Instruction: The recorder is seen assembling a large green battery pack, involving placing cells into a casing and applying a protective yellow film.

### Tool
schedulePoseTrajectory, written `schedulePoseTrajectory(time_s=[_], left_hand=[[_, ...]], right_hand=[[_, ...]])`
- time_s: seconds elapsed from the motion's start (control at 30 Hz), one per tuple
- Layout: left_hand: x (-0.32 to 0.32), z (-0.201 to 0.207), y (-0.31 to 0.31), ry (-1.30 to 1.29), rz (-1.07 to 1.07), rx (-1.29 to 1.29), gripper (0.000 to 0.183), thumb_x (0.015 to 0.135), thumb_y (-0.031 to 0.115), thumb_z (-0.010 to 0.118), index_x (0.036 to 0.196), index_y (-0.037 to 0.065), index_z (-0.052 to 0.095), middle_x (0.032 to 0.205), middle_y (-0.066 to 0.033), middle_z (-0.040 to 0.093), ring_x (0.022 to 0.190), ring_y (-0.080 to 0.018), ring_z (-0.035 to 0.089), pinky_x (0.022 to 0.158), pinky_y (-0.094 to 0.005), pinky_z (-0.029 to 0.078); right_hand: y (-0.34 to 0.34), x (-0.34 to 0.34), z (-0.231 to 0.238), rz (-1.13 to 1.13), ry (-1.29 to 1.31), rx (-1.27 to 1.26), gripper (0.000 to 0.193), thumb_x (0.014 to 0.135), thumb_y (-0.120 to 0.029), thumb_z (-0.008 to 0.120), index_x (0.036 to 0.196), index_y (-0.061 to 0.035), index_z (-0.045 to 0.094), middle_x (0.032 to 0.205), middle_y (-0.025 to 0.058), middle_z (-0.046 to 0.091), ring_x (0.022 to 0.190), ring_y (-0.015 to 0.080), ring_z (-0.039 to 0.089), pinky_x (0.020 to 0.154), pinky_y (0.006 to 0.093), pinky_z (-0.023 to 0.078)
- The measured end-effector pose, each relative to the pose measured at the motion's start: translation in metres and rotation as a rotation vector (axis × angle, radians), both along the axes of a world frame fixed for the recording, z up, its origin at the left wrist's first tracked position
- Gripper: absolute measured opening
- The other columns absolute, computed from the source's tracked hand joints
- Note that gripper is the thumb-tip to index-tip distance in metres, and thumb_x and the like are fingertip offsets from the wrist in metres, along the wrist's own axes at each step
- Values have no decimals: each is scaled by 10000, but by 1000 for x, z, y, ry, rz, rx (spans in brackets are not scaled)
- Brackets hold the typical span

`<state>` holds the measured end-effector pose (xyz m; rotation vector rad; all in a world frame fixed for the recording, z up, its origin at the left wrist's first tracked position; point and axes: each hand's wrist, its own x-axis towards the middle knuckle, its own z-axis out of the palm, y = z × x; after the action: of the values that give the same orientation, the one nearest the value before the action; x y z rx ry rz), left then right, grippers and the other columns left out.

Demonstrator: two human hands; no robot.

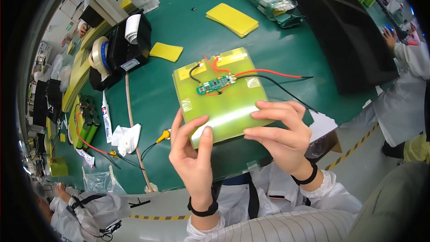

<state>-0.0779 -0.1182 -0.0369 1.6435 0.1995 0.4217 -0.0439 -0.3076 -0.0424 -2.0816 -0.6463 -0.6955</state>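
Between my two hands is a flat, square battery pack (224,112) in glossy yellow-green wrap, lifted above the green table. A small green circuit board (214,85) lies across its upper part, with short red and black wires joined to it. One long red lead (273,72) and one long black lead (282,88) stick out to the right. My left hand (192,152) grips the lower left corner, thumb and finger on the top face. My right hand (284,132) holds the lower right side with its fingertips. The pack's underside is hidden.
Yellow sheets (233,19) and a single yellow piece (166,52) lie beyond the pack. A black tape dispenser (130,49), a white tube (106,118) and crumpled tissue (126,139) are at left. A long black foam block (340,36) stands right. Other people sit at both sides.
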Motion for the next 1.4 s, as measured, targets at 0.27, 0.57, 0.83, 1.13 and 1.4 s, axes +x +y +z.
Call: schedulePoseTrajectory(time_s=[0.27,0.57,0.83,1.13,1.4], left_hand=[[1,-2,-1,-32,5,-15,194,957,57,678,1138,-10,702,1483,-284,471,1372,-305,502,1091,-391,403],[1,-9,-5,-76,29,24,172,967,67,639,1120,-3,677,1417,-189,571,1297,-253,541,1117,-371,374],[4,-11,-5,-98,13,-18,140,968,75,638,1091,19,677,1428,-171,565,1286,-247,542,1113,-372,373],[2,-12,-1,-94,-23,-41,132,967,74,672,1090,42,707,1448,-220,488,1425,-287,432,1098,-385,375],[4,-13,-1,-110,-21,-18,129,964,99,683,1076,44,716,1430,-225,496,1399,-279,462,1033,-362,432]], right_hand=[[-17,10,9,63,152,194,425,711,-137,862,1124,-109,766,1235,91,713,1163,229,677,968,358,428],[-17,6,-14,70,-58,-215,375,703,-217,868,1070,-196,795,1245,49,671,1219,255,613,992,412,378],[-5,3,-7,32,56,-88,383,663,-257,896,1039,-241,824,1154,28,639,1205,273,587,1015,432,367],[8,7,6,52,16,13,245,674,-193,894,892,-173,785,979,0,659,1046,233,624,972,391,350],[17,7,9,80,-2,-20,207,701,-117,850,853,-113,709,947,8,658,1006,221,632,936,379,361]])
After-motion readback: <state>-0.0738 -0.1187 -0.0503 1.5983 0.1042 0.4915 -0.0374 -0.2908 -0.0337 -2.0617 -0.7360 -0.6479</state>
